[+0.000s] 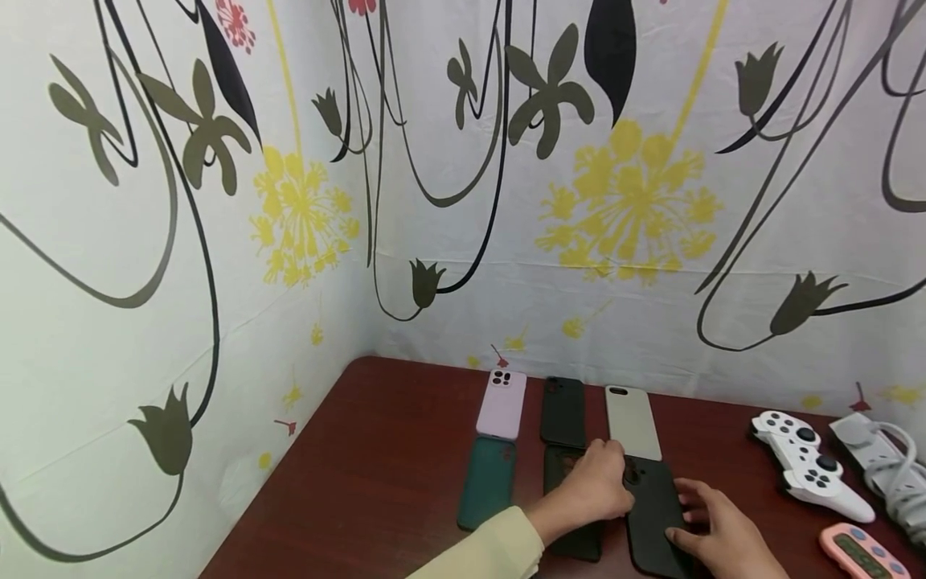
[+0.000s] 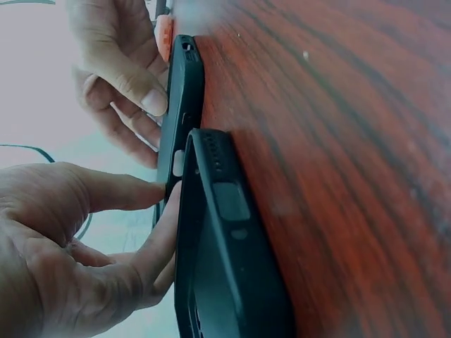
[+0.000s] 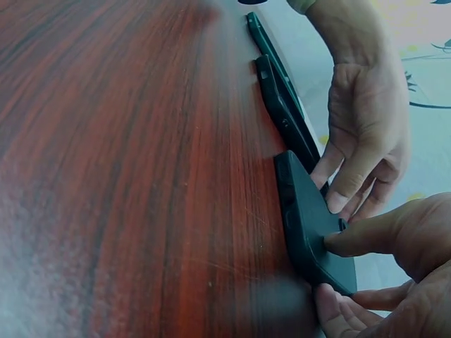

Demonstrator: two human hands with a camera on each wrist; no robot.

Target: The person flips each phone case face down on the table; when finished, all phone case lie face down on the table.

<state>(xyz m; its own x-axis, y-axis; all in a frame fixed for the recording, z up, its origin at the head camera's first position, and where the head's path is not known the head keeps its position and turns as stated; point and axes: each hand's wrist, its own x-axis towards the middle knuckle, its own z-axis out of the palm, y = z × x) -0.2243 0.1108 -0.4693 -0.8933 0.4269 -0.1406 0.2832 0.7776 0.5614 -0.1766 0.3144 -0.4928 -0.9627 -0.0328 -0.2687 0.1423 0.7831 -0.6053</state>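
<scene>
Two rows of phone cases lie on the dark red table. At the front right is a black phone case, flat with its back up. My left hand pinches its left edge near the camera cutout, thumb on the back and a finger at the side. Across from it, my right hand holds the right edge, the thumb pressing on the back. Just left lies another dark case, its hollow side up in the left wrist view, partly hidden by my left arm. Further left is a dark green case.
Behind stand a pink case, a dark case and a pale grey case. To the right lie a white game controller, a power strip with a cable and a pink handheld device. Patterned cloth hangs behind the table.
</scene>
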